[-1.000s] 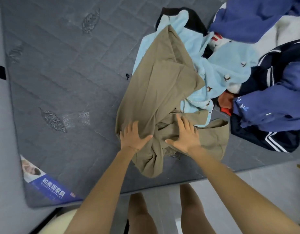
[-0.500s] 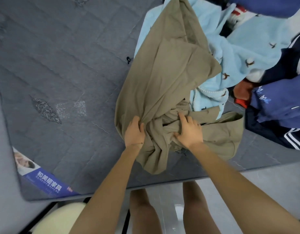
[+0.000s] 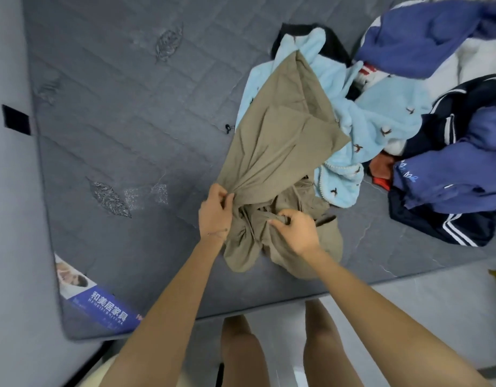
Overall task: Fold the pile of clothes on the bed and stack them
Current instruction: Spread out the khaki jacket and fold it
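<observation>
The left hand pinches a gathered fold at the left edge of a khaki garment, fingers curled in against the thumb; the right hand grips a bunched strip of the same cloth just beside it, fingers and thumb wrapped around the fabric; the two hands are close together but not touching. The khaki garment lies on a grey quilted mattress near its front edge; its lower part is twisted and crumpled under the hands, while its upper part stretches away in a smoother sheet and overlaps a light blue fleece garment dotted with small dark motifs. That fleece belongs to the pile of clothes heaped on the right side of the mattress; a blue sweatshirt sits at the top of the pile over a white garment; a second blue top with pale lettering lies lower down, resting on a navy garment with white stripes; a bit of orange-red cloth shows between the fleece and the blue top; a black garment peeks out behind the fleece. A small black toggle lies on the mattress at the khaki garment's left edge; a blue printed label covers the near left corner of the mattress; the person's bare legs stand on a grey floor at the mattress edge.
</observation>
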The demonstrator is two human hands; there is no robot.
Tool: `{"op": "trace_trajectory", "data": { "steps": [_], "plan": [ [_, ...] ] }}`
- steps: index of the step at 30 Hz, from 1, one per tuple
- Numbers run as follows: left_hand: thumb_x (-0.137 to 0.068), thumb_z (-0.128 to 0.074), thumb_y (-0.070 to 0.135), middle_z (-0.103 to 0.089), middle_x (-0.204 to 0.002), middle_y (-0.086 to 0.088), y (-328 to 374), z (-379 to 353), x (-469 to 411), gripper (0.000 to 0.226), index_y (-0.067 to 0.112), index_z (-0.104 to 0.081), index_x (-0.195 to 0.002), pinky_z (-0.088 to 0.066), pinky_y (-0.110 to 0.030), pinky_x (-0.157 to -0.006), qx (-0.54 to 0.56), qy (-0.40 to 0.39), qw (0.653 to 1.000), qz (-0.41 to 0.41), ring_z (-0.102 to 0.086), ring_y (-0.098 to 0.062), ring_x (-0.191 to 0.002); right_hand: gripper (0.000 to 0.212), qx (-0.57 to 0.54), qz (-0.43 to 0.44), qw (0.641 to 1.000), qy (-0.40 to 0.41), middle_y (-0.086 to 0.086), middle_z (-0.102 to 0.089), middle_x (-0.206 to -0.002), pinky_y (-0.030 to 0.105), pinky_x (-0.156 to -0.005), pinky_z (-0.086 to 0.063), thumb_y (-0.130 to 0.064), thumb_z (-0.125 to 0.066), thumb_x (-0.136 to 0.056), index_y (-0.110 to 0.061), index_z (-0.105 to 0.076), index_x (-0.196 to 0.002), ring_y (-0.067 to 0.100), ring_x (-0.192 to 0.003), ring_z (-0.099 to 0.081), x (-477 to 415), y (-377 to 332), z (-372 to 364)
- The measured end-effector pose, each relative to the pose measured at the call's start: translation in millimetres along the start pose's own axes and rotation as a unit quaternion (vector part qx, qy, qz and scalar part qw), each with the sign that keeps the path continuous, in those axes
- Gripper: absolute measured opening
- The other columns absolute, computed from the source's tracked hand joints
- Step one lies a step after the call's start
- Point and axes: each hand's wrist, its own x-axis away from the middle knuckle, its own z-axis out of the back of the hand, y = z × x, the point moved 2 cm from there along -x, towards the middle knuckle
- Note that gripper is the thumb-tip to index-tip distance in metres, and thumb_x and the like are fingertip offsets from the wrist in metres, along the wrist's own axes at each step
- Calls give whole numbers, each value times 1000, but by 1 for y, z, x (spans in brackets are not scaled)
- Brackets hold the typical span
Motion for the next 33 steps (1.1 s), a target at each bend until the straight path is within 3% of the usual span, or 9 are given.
{"op": "trace_trajectory", "data": {
  "steps": [4, 8, 12, 17, 23, 27, 29, 31, 33],
  "plan": [
    [-93, -59, 22, -55, -67, 7, 12, 57, 3, 20, 12, -46, -81, -42, -34, -64, 35, 2, 999, -30, -54, -15, -65, 51, -134, 6, 991, 14, -3, -28, -51, 32, -54, -24, -33, -68, -88, -24, -30, -54, 11, -49, -29, 30, -57, -11],
    [-92, -60, 17, -58, -66, 7, 8, 105, 6, 13, 13, -54, -81, -47, -34, -68, 56, -20, 996, -62, -57, -12, -66, 52, -209, 24, 977, 40, -3, -31, -53, 30, -55, -25, -26, -68, -88, -22, -29, -53, 11, -54, -32, 53, -107, -23],
    [-94, -58, 16, -63, -92, 0, -3, 140, 19, 5, 14, -60, -98, -50, -30, -86, 115, -74, 990, -35, -60, -7, -87, 49, -251, 20, 967, 46, -5, -34, -54, 32, -59, -28, -23, -67, -89, -22, -33, -54, 13, -59, -35, 72, -145, -35],
    [-89, -64, 34, -54, -122, 3, -22, 166, 52, 34, 26, -48, -118, -38, -28, -104, 187, -163, 968, 16, -50, -11, -119, 47, -344, -15, 938, 30, 0, -31, -57, 32, -62, -29, -17, -62, -92, -21, -31, -56, 14, -59, -31, 78, -187, -35],
    [-88, -67, 28, -64, -96, -12, -29, 185, 68, 34, 16, -56, -118, -47, -25, -88, 189, -178, 966, 9, -60, -16, -92, 34, -388, -52, 915, -98, 7, -40, -69, 20, -60, -50, -16, -51, -98, -19, -38, -67, 13, -63, -45, 84, -222, -42],
    [-91, -62, 14, -48, -71, -2, -22, 202, 73, 10, 23, -57, -89, -42, -11, -68, 192, -183, 964, 15, -49, -9, -70, 18, -328, -11, 932, -153, 11, -46, -78, 26, -74, -53, -11, -45, -100, -12, -46, -82, 20, -78, -53, 93, -235, -47],
    [-94, -57, 9, -39, -63, 3, -21, 208, 75, 24, 18, -48, -73, -37, -11, -61, 170, -171, 970, 10, -40, -5, -61, 9, -256, 28, 954, -153, 12, -54, -91, 28, -77, -52, -7, -48, -98, -8, -54, -105, 20, -80, -54, 99, -245, -43],
    [-96, -51, 3, -41, -56, 11, -18, 220, 76, 28, 13, -43, -71, -33, -13, -57, 159, -144, 977, 1, -38, 1, -54, 31, -185, 70, 972, -130, 6, -59, -110, 23, -71, -51, -5, -51, -96, -6, -54, -127, 15, -72, -58, 101, -254, -37],
    [-96, -46, -2, -49, -56, 16, -13, 234, 73, 19, 5, -50, -79, -35, -10, -57, 155, -125, 980, -20, -44, 7, -51, 30, -107, 125, 983, -86, 5, -60, -118, 28, -79, -51, -4, -51, -95, -7, -60, -124, 18, -74, -62, 103, -261, -27]
  ]
}}
